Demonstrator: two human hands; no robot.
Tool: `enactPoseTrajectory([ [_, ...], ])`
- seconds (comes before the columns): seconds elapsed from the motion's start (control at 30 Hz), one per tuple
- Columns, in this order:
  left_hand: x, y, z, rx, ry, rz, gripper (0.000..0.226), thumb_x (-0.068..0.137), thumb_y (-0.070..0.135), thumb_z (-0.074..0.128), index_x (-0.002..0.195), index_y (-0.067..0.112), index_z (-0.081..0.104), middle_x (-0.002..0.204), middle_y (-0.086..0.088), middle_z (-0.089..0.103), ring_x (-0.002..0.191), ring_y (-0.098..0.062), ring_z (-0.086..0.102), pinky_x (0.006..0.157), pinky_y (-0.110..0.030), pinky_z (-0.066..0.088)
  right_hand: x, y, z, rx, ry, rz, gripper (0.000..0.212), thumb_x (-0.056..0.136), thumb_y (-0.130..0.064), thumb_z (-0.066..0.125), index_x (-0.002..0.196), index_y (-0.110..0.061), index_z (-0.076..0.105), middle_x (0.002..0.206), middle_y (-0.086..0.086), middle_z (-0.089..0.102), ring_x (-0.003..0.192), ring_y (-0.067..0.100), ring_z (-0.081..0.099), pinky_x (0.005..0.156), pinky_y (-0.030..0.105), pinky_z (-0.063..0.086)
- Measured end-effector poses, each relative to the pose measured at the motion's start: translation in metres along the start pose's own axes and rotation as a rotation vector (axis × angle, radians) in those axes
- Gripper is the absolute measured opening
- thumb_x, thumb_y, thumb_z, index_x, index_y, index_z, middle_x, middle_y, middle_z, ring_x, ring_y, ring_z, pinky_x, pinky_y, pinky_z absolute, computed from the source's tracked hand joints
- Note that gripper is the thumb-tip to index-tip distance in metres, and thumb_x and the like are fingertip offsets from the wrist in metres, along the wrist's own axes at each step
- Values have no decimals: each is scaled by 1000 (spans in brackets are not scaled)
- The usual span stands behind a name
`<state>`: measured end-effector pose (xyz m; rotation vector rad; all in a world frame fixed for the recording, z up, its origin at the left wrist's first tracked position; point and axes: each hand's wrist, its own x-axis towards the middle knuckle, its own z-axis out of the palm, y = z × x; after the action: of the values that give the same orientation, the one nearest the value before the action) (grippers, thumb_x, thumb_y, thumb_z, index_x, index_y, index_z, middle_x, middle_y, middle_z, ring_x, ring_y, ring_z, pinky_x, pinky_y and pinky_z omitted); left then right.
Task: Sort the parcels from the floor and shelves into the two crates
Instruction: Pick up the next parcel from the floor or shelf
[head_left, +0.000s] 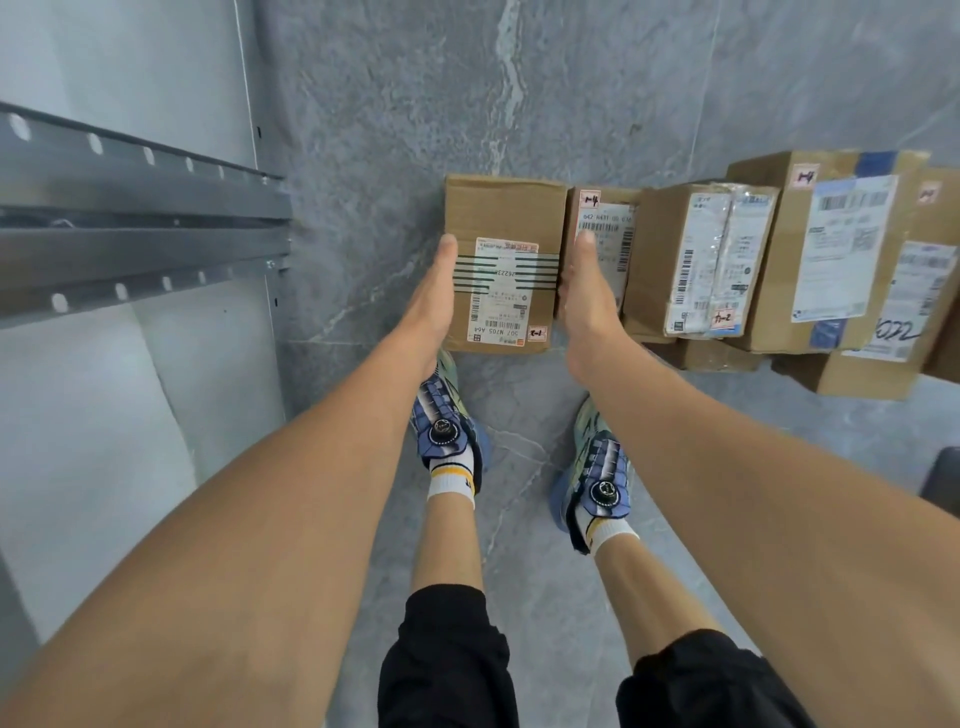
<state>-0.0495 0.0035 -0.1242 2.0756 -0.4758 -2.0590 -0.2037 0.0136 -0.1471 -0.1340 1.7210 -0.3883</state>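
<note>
Parcel (504, 218) between left hand (431, 306), right hand (587, 301); fingers (448, 250) straight

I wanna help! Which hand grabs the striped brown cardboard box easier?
Probably left: beside the striped brown cardboard box, left hand has free room; right hand is squeezed against a neighbouring brown parcel.

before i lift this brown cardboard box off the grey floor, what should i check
1. Left hand flat against the brown cardboard box's left side: ok
2. Right hand against its right side, between it and the smaller labelled cardboard box: ok
3. Nothing stacked on top of it: ok
4. Blue shoes clear of it: cannot tell, left toe hidden
5. Crates in sight: not ok, neither shows
</note>
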Motion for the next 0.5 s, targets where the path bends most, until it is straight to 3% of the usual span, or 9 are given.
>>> enactPoseTrajectory([
  [0.2, 3, 0, -11, -16, 37, 0, 62, 105, 66, 16, 145, 36, 52, 129, 11, 61, 90, 1, 54, 87, -28, 39, 5, 5, 5, -53, -53, -20, 64, 108, -64, 26, 156, -27, 45, 140, -6, 59, 124, 13, 51, 110, 37, 37],
  [0.27, 7, -3, -16, -8, 30, -8, 64, 104, 67, 15, 145, 35, 52, 142, 5, 59, 99, -3, 54, 100, -34, 38, 9, 6, 8, -46, -52, -10, 63, 108, -64, 26, 155, -26, 46, 127, -10, 59, 118, 10, 51, 106, 36, 36],
  [0.33, 12, -4, -20, -5, 17, -15, 61, 104, 66, 15, 147, 37, 49, 151, 1, 53, 110, -6, 49, 100, -32, 30, 16, 6, 9, -43, -67, 10, 65, 108, -64, 26, 156, -26, 46, 133, -10, 60, 122, 11, 52, 112, 39, 35],
  [0.4, 19, -8, -20, 1, 15, -18, 61, 105, 65, 15, 149, 37, 47, 153, 1, 51, 113, -7, 45, 99, -31, 27, 21, 4, 12, -28, -113, 44, 68, 107, -67, 25, 159, -26, 43, 153, -6, 55, 138, 15, 49, 121, 42, 29],
  [0.5, 21, -12, -18, -19, -12, -10, 68, 102, 70, 15, 147, 36, 52, 146, 2, 58, 119, -9, 56, 114, -37, 33, 29, 2, 13, -22, -153, 94, 76, 104, -73, 25, 160, -26, 40, 161, -1, 48, 150, 21, 41, 123, 44, 28],
])
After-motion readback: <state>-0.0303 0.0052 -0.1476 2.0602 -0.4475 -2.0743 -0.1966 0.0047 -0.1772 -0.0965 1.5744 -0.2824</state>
